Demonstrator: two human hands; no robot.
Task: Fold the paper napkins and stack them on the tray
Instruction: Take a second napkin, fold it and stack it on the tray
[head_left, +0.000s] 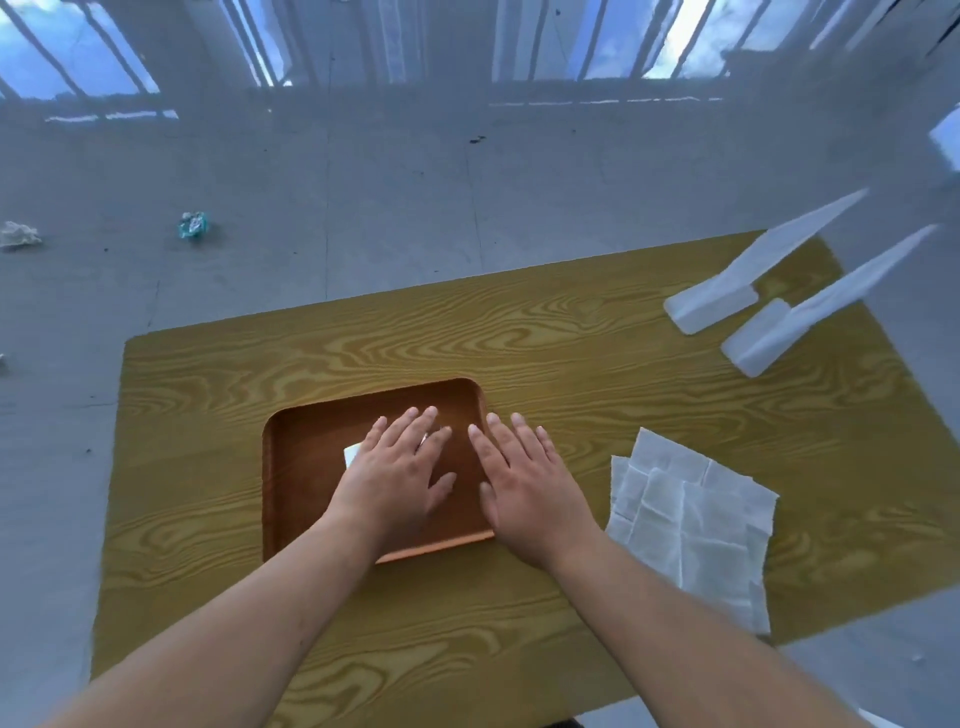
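Your table (571, 364) is a yellow-ochre wood-look top with bold darker brown swirling grain across its whole surface. The rounded-corner tray (306, 467) on it reads reddish brown, plain, with a lighter orange tone along its near rim. A small folded napkin (353, 453) showing under your left hand (397, 475) is white. The loose unfolded paper napkins (691, 514) to your right are white with a faint grid of crease lines. The floor (363, 208) is pale grey, carrying one teal-and-white crumpled scrap (193, 225) and one off-white crumpled scrap (18, 235).
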